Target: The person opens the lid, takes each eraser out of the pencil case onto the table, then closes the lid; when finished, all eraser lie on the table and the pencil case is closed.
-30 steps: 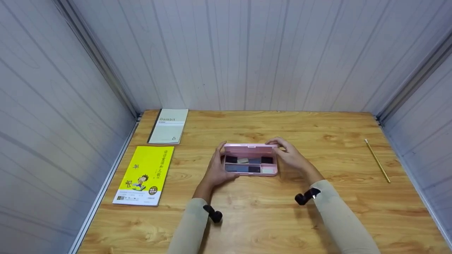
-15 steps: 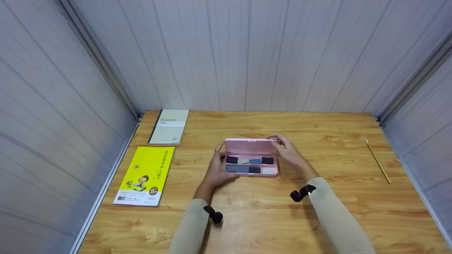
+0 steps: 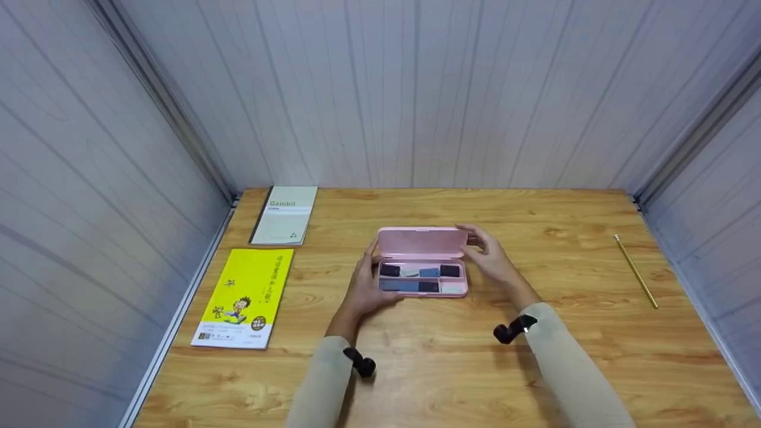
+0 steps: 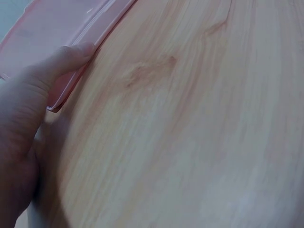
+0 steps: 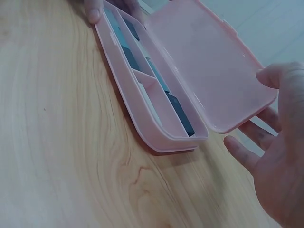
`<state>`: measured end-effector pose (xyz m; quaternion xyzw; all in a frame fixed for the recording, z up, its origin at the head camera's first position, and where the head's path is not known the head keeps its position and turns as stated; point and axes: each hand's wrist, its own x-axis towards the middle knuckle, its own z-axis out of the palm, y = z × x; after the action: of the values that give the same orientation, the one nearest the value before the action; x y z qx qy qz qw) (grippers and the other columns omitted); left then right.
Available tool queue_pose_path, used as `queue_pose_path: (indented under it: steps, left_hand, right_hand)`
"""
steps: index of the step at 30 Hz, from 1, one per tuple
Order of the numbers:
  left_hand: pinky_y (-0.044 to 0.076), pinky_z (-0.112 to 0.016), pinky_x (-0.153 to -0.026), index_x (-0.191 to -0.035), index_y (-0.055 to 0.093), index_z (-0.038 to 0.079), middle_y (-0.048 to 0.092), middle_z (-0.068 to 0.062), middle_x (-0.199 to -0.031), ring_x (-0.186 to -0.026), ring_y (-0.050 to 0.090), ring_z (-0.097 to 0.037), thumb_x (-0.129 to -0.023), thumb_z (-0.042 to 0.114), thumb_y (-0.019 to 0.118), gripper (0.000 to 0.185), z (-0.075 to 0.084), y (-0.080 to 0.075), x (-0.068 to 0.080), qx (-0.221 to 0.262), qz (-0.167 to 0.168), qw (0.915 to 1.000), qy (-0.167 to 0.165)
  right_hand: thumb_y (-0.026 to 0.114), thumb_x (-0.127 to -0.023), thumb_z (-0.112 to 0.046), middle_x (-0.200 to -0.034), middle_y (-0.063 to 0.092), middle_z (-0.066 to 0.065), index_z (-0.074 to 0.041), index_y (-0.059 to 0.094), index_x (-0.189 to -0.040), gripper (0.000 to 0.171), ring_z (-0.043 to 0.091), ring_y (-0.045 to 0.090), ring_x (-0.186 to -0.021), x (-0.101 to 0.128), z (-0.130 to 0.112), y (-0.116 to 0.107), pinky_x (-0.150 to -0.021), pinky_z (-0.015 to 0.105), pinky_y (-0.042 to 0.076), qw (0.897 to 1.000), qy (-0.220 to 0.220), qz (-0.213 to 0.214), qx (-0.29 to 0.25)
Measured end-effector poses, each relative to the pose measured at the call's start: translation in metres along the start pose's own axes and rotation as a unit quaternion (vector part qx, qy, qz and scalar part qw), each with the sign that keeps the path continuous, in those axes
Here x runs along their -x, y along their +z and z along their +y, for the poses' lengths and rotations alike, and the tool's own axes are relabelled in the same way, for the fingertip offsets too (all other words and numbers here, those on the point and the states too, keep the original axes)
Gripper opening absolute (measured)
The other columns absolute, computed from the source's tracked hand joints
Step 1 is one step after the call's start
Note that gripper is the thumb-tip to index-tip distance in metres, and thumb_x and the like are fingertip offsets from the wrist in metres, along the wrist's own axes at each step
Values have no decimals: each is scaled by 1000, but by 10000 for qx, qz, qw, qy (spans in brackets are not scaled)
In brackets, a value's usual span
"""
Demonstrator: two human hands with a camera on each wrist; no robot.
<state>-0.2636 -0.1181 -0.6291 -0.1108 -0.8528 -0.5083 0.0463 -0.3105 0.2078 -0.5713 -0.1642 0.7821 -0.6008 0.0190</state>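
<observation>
At frame center on the tabletop [image 3: 535, 368], the left hand [image 3: 364, 284] presses the pink case [image 3: 423, 278] steady (lid raised) while the right hand [image 3: 491, 257], fingers spread, holds nothing beside the lid [image 3: 422, 242].

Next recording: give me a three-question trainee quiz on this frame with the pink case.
1. True or false: the lid of the pink plastic compartment case is raised open.
2. Which hand rests against the case's left end: A) left hand B) right hand
3. Fill in: the thin yellow pencil lies on the wooden table to the case's ____.

Key: 1 true; 2 A; 3 right. The right hand's fingers are spread beside the lid's corner in the right wrist view, apparently not gripping it.
</observation>
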Motion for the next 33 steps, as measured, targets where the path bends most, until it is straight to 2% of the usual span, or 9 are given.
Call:
queue_pose_path:
  steps: [4,8,15,20,26,28,30,33]
  left_hand:
    - [35,-61,-136,-181,19,26,69,-13,-150,-149,56,-36,-64,26,112,150,0,-1,1,-43,-20,9999,-127]
    - [35,-61,-137,-181,19,26,69,-13,-150,-149,55,-36,-63,25,112,150,1,-1,1,-34,-33,9998,-197]
    - [35,-62,-137,-182,19,24,66,-15,-152,-151,53,-37,-65,27,111,149,3,0,1,-6,-51,9995,-319]
    - [35,-60,-137,-182,20,22,65,-16,-153,-153,51,-38,-64,27,110,149,3,-1,1,-36,-61,9996,-282]
    - [36,-59,-136,-182,21,18,64,-16,-154,-152,50,-38,-64,26,110,148,4,-2,2,-87,-92,9995,-304]
    - [36,-59,-137,-181,22,16,63,-17,-154,-152,50,-38,-64,25,110,147,4,-1,2,-86,-96,9994,-319]
    - [36,-59,-137,-181,23,14,62,-17,-156,-153,49,-38,-65,25,110,146,3,-1,1,-83,-106,9994,-332]
    - [34,-58,-138,-180,25,12,60,-17,-159,-155,47,-39,-66,25,110,144,3,0,1,-90,-146,9991,-378]
  right_hand:
    - [58,-110,8,-159,56,38,10,45,-165,57,56,57,-146,1,2,-2,-105,13,53,9998,119,-18,-166]
    - [57,-110,9,-165,53,37,9,42,-168,60,57,58,-145,2,4,-3,-102,12,54,9996,161,-86,-221]
    - [58,-109,10,-161,54,41,9,40,-169,63,59,59,-142,5,6,-9,-100,13,56,9997,114,-116,-192]
    - [61,-110,5,-158,58,39,5,44,-169,61,60,61,-141,11,8,-16,-99,20,59,9999,106,-62,6]
    - [62,-111,2,-155,61,38,4,48,-166,57,58,63,-138,23,9,-21,-104,15,54,9988,28,-239,436]
    - [62,-111,1,-153,62,37,5,50,-165,55,57,64,-137,27,8,-21,-111,24,55,9977,-23,-301,602]
    - [63,-111,0,-152,63,36,5,51,-164,54,56,66,-136,30,8,-21,-117,40,57,9968,-46,-366,714]
    - [63,-111,1,-152,64,35,4,53,-163,53,55,66,-135,34,7,-19,-121,65,53,9957,-57,-453,811]
